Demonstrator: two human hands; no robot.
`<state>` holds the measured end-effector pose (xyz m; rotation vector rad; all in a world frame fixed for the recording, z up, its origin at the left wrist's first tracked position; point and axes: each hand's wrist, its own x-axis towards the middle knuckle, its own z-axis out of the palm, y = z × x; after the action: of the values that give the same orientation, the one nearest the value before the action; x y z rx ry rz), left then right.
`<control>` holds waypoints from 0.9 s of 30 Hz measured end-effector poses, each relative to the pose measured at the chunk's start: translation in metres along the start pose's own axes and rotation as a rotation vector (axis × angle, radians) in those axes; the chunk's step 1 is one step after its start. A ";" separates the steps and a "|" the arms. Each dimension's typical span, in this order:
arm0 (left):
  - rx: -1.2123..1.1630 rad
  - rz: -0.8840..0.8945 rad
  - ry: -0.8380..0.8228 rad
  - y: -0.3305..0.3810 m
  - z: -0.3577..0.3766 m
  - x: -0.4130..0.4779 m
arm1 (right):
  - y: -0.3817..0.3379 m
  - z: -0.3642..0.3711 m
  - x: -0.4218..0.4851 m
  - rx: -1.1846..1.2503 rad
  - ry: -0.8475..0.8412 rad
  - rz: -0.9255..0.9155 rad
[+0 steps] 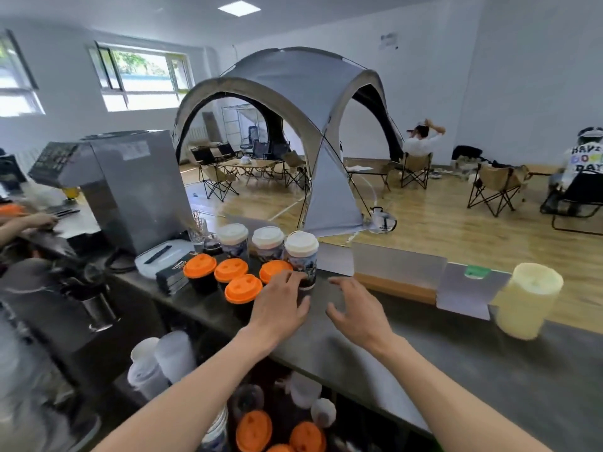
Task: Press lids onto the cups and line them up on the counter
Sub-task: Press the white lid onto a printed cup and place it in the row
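Observation:
Three tall printed cups with white lids (301, 252) stand in a row at the back of the dark counter (424, 360). In front of them stand several short dark cups with orange lids (243, 288). My left hand (280, 305) reaches over the rightmost orange-lidded cup (272, 269), fingers spread, its fingertips at the base of the rightmost white-lidded cup; I cannot tell if it grips anything. My right hand (355, 308) hovers open just right of that cup, holding nothing.
A steel drinks machine (130, 187) stands at the left. A pale yellow stack of lids or cups (525, 298) sits at the right near a low divider (398, 269). More orange lids (254, 430) and white cups (163, 360) lie below the counter. Another person's arm (29, 221) is at far left.

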<state>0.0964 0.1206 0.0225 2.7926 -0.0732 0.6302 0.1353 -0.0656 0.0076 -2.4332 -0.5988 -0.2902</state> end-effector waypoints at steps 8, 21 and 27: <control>0.036 -0.183 -0.079 -0.030 -0.006 0.094 | -0.021 0.003 0.104 0.227 -0.074 0.019; 0.096 -0.064 -0.024 -0.019 0.020 0.105 | -0.003 0.000 0.096 0.253 -0.062 0.124; -0.049 0.086 -0.020 0.042 0.021 0.070 | 0.014 -0.043 0.027 0.162 0.173 0.166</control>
<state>0.1635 0.0748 0.0448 2.7613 -0.2112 0.6121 0.1624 -0.0925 0.0436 -2.2571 -0.3288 -0.3643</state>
